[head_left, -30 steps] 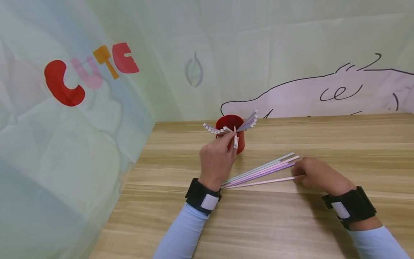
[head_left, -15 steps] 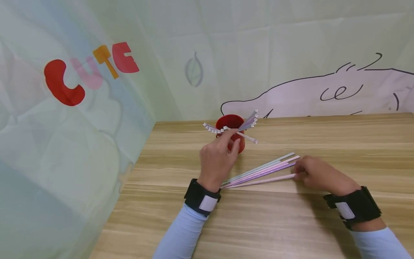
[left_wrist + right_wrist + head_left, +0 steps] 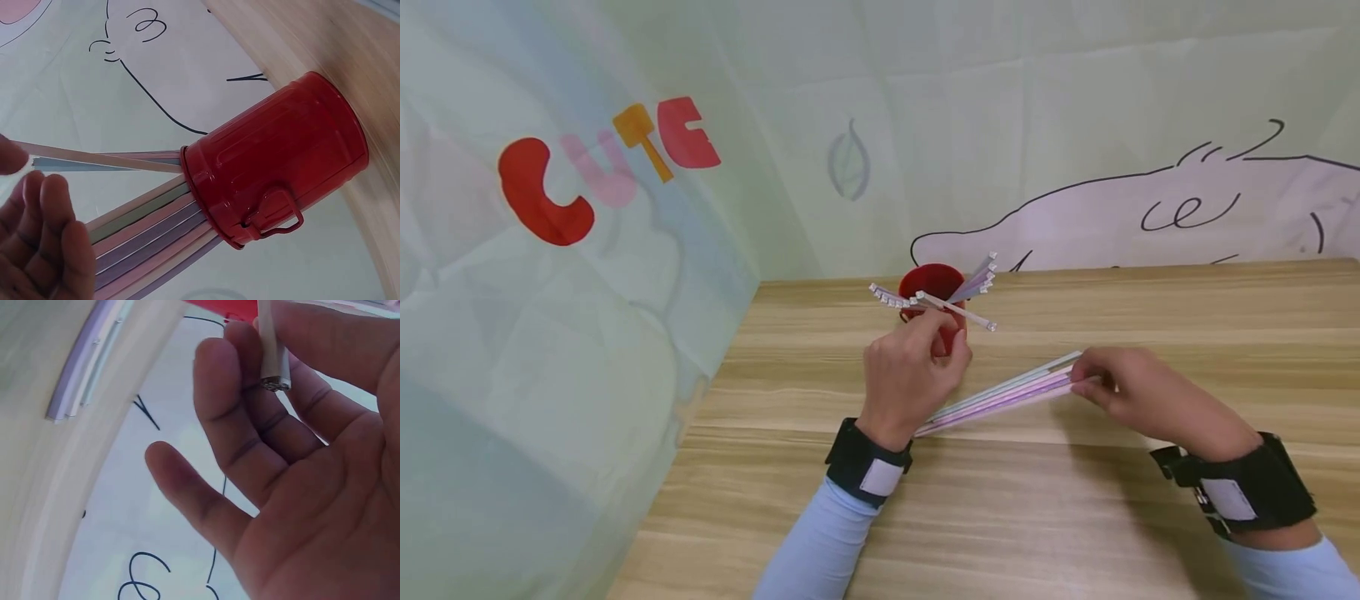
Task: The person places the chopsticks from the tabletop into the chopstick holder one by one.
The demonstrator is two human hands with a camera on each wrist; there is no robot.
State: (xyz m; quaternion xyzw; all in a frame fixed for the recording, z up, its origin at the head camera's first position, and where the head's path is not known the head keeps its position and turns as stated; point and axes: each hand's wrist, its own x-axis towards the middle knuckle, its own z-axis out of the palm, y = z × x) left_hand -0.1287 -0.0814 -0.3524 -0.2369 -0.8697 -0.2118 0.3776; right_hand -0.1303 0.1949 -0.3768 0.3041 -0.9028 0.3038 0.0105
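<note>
A small ribbed red bucket (image 3: 275,156) with a side handle stands at the back of the table. Long pastel sticks (image 3: 150,237) fan out of its mouth to both sides; a pale one (image 3: 958,310) leans toward the front right. My left hand (image 3: 910,367) hovers in front of the bucket, fingers loosely bent, thumb apart from them, holding nothing. Between thumb and fingers, my right hand (image 3: 1150,400) pinches the end of a pale stick (image 3: 270,350), raised slightly. More pastel sticks (image 3: 1000,396) lie in a slanted bundle on the table, their left ends partly behind my left wrist.
The wood-grain table (image 3: 1000,517) runs to a printed cloth backdrop (image 3: 925,150) behind and at the left. Right behind the bucket is the table's rear edge. The loose sticks lie between the two hands.
My left hand let go of the pale stick at the bucket, which swung to the right, and drew back slightly with thumb spread. My right hand lifted its stick slightly up beside the bundle.
</note>
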